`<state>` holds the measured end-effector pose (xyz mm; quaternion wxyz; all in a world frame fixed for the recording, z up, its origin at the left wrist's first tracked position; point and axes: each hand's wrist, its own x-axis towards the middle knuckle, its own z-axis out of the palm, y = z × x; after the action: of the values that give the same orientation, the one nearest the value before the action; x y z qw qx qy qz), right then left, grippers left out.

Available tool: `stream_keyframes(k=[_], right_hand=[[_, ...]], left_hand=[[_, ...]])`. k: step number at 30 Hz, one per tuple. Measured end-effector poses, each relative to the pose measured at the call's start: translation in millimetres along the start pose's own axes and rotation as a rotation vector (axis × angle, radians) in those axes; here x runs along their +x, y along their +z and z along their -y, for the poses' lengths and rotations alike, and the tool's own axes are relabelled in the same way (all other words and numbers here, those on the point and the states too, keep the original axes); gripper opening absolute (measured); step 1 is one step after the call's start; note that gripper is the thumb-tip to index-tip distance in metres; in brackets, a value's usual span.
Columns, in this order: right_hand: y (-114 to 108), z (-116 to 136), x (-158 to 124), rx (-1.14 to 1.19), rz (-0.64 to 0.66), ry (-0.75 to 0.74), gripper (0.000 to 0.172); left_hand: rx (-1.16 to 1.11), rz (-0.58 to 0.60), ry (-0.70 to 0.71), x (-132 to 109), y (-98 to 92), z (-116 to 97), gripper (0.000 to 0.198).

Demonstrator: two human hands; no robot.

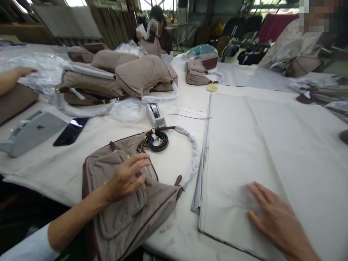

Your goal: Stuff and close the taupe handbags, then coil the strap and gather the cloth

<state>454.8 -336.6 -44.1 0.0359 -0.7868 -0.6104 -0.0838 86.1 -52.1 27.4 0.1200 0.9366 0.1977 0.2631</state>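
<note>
My left hand (pixel 126 177) rests with its fingers spread on the front pocket of a taupe quilted handbag (pixel 119 217) with dark brown piping. Its gold zip runs beside my fingers. A coiled dark leather strap (pixel 157 141) lies on the bag's far end, and a handle wrapped in white plastic (pixel 194 156) arcs to the right. My right hand (pixel 273 214) lies flat on a large stack of white paper sheets (pixel 244 145), fingers apart, gripping nothing.
A tape dispenser (pixel 154 115) and a black phone (pixel 71 131) lie on the cream-covered table (pixel 54 177), beside a grey device (pixel 29 132). Several wrapped bags (pixel 144 74) are piled beyond. A co-worker (pixel 154 32) stands at the far side, and another person's hand (pixel 25 71) reaches in at left.
</note>
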Motion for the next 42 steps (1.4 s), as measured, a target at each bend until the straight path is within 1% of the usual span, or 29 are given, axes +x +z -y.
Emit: stream_keyframes(k=[1, 2, 4, 5, 6, 8, 9, 11, 13, 14, 16, 18, 19, 21, 23, 24, 25, 27, 28, 30, 31, 33, 34, 35, 36, 38, 40, 41, 42], right_hand=[[5.5, -25.2, -15.6, -0.048, -0.027, 0.071, 0.048], [9.9, -46.2, -27.9, -0.041, -0.013, 0.102, 0.046], [16.6, -73.9, -43.0, 0.017, -0.022, 0.121, 0.045], [19.5, -80.6, -46.4, 0.052, -0.031, 0.117, 0.045], [22.4, -83.6, -48.1, 0.079, -0.047, 0.117, 0.046], [29.5, -82.9, -48.9, 0.112, -0.076, 0.125, 0.046], [33.8, -81.8, -49.3, 0.129, -0.083, 0.130, 0.045], [44.0, -83.1, -51.4, 0.168, -0.082, 0.138, 0.044], [53.4, -91.0, -54.5, 0.228, -0.086, 0.128, 0.044], [56.0, -96.7, -55.7, 0.263, -0.088, 0.121, 0.044], [53.3, -106.9, -55.0, 0.322, -0.091, 0.120, 0.045], [38.6, -107.2, -47.3, 0.320, -0.106, 0.165, 0.044], [27.9, -101.2, -40.1, 0.297, -0.123, 0.191, 0.043], [5.4, -77.0, -18.8, 0.213, -0.173, 0.223, 0.039], [-10.6, -43.4, 8.8, 0.118, -0.196, 0.238, 0.036], [-14.3, -27.5, 22.8, 0.079, -0.167, 0.254, 0.034], [-15.1, -14.7, 35.8, 0.046, -0.101, 0.274, 0.031], [-10.3, -3.9, 55.5, 0.066, 0.047, 0.302, 0.029], [-6.8, -6.9, 61.3, 0.128, 0.087, 0.325, 0.029], [-3.5, -26.0, 65.1, 0.326, 0.078, 0.433, 0.032], [-5.1, -38.7, 63.8, 0.428, 0.041, 0.518, 0.036], [-15.3, -60.9, 58.5, 0.596, -0.023, 0.681, 0.046], [-22.2, -67.3, 56.0, 0.688, -0.040, 0.739, 0.050], [-28.8, -69.6, 54.4, 0.804, -0.034, 0.765, 0.053], [-33.9, -68.0, 54.0, 0.938, 0.000, 0.749, 0.054], [-36.5, -56.5, 56.2, 1.176, 0.123, 0.635, 0.051], [-29.3, -42.4, 59.6, 1.257, 0.232, 0.522, 0.047], [-23.5, -37.9, 60.6, 1.252, 0.254, 0.491, 0.046], [-17.5, -36.6, 60.8, 1.234, 0.251, 0.485, 0.046]], left_hand=[[-0.018, 0.011, 0.013, 8.5, 5.4, -15.1, 0.023], [-0.033, 0.037, 0.029, 16.7, 13.8, -32.3, 0.024], [-0.049, 0.171, 0.059, 30.2, 39.9, -71.5, 0.031], [-0.044, 0.256, 0.059, 34.7, 57.3, -92.5, 0.041], [-0.062, 0.396, 0.030, 37.7, 76.9, -113.7, 0.052], [-0.173, 0.605, -0.022, 40.9, 119.5, -154.8, 0.073], [-0.233, 0.640, -0.033, 42.2, 140.6, -174.0, 0.085], [-0.335, 0.626, 0.031, 47.2, 177.9, -208.0, 0.094], [-0.345, 0.609, 0.087, 55.4, 204.4, -234.6, 0.094], [-0.322, 0.601, 0.107, 59.8, 212.8, -244.6, 0.094], [-0.265, 0.586, 0.130, 66.7, 221.1, -257.2, 0.092], [-0.215, 0.580, 0.159, 68.9, 222.7, -261.1, 0.087], [-0.194, 0.569, 0.176, 68.3, 223.2, -260.7, 0.085], [-0.150, 0.508, 0.202, 65.4, 227.1, -258.2, 0.084], [-0.119, 0.427, 0.206, 62.6, 236.9, -256.2, 0.084], [-0.113, 0.399, 0.205, 61.8, 243.4, -255.8, 0.084], [-0.107, 0.388, 0.205, 61.6, 250.0, -255.5, 0.082], [-0.095, 0.416, 0.202, 62.6, 259.9, -253.9, 0.070], [-0.092, 0.452, 0.204, 63.6, 261.0, -252.0, 0.061], [-0.096, 0.572, 0.193, 67.1, 251.0, -245.6, 0.044], [-0.127, 0.640, 0.173, 70.0, 239.1, -241.4, 0.037], [-0.266, 0.713, 0.072, 79.9, 204.3, -231.9, 0.030], [-0.390, 0.634, -0.029, 87.3, 184.0, -227.2, 0.032], [-0.526, 0.489, -0.161, 96.2, 164.1, -222.8, 0.036], [-0.663, 0.416, -0.250, 105.9, 146.5, -218.9, 0.037], [-0.800, 0.231, -0.322, 124.0, 123.5, -212.5, 0.037], [-0.754, 0.046, -0.275, 134.1, 120.0, -207.0, 0.038], [-0.677, -0.013, -0.212, 134.7, 124.5, -203.7, 0.040], [-0.585, -0.023, -0.132, 132.3, 131.9, -199.8, 0.044]])
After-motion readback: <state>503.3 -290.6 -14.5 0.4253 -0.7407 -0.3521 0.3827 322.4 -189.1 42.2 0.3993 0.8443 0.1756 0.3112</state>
